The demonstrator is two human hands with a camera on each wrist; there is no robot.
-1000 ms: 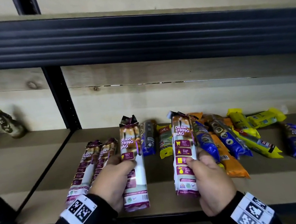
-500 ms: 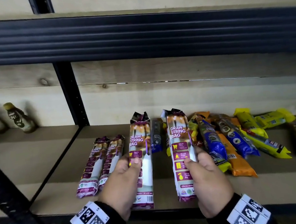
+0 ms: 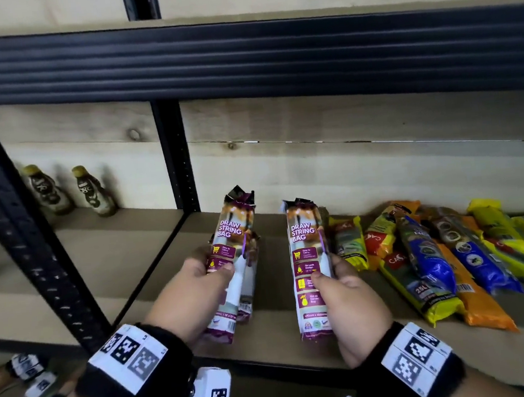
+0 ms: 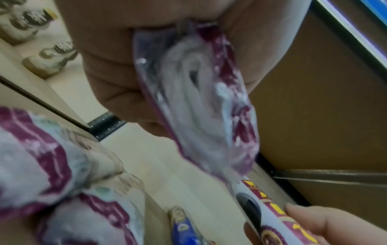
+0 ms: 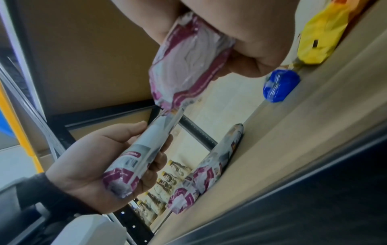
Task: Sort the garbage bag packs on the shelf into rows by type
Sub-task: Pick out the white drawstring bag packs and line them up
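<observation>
Each hand holds one purple-and-white "Draw String Bag" pack above the wooden shelf [image 3: 275, 321]. My left hand [image 3: 212, 276] grips its pack [image 3: 234, 249] around the middle, the top end tilted up; the same pack [image 4: 199, 99] fills the left wrist view. More purple packs [image 3: 248, 302] lie under it on the shelf, mostly hidden, and show as purple packs [image 5: 220, 157] in the right wrist view. My right hand [image 3: 328, 272] grips the second pack [image 3: 306, 251], just left of a mixed pile of yellow, orange and blue packs [image 3: 435, 255].
A black upright post [image 3: 175, 155] stands behind the left pack, and another black post [image 3: 24, 240] stands at the front left. Two brown bottles [image 3: 93, 192] stand in the neighbouring bay. A dark shelf beam [image 3: 240, 56] runs overhead.
Both hands have carried their packs leftward. The left pack now hangs over the two purple packs lying on the shelf, and the right pack has come away from the mixed pile.
</observation>
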